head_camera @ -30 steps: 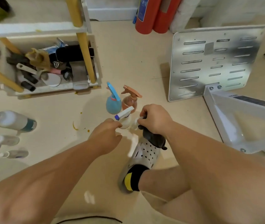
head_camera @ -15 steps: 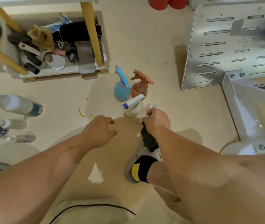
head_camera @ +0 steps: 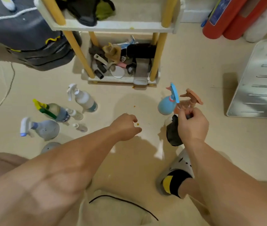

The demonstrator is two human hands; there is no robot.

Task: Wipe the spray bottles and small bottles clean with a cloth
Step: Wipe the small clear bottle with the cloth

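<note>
Beside the brown spray bottle (head_camera: 188, 101), right hand (head_camera: 193, 126) grips a dark cloth (head_camera: 172, 132), left hand (head_camera: 126, 126) hangs loosely curled.

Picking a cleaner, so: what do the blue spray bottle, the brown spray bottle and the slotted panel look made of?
Blue spray bottle: opaque matte plastic, judging by its even colour and dull sheen. Brown spray bottle: probably translucent plastic; its body looks see-through amber. Slotted panel: sheet metal, bare silvery finish with punched slots; which metal is unclear.

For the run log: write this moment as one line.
left grip: empty, fingers loosely curled | right grip: holds black cloth by translucent brown spray bottle | round blue spray bottle: upright on floor
</note>
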